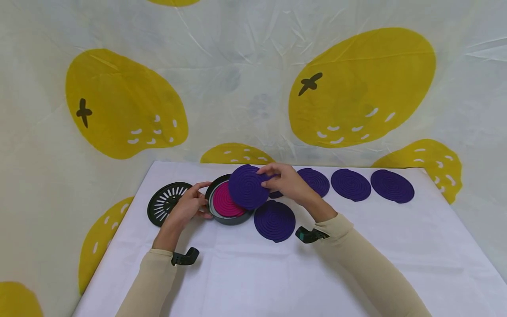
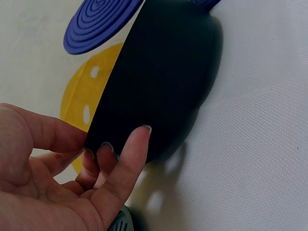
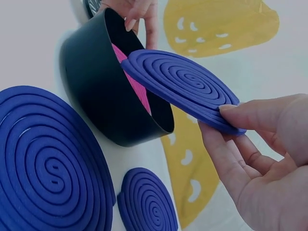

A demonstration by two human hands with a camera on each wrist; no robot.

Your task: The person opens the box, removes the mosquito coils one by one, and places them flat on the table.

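The right hand [image 1: 289,182] is grasping a purple coaster [image 1: 249,186] by its edge, thumb on one face and fingers on the other, and is holding it tilted over the pan [image 1: 231,220]; whether the coaster is touching the rim, I cannot tell. The left hand [image 1: 188,206] is gripping the pan at its left side, with fingers both inside and outside the rim. A pink coaster [image 1: 223,199] is lying in the pan, partly hidden by the held one. Another coaster [image 1: 274,221], also purple, is resting on the table [image 1: 253,277] just beside the pan, at its near right. Four more coasters [image 1: 350,185] are lying in a row toward the back, the leftmost mostly hidden behind the right hand. A black slotted disc [image 1: 168,201] is lying left of the pan, partly behind the left hand. Both wrists are wearing small dark devices [image 1: 310,234], any lettering on them being too small to read. A pale cloth [image 1: 237,88] is hanging behind, its yellow fruit prints [image 1: 124,103] showing dark crosses and white dashes.
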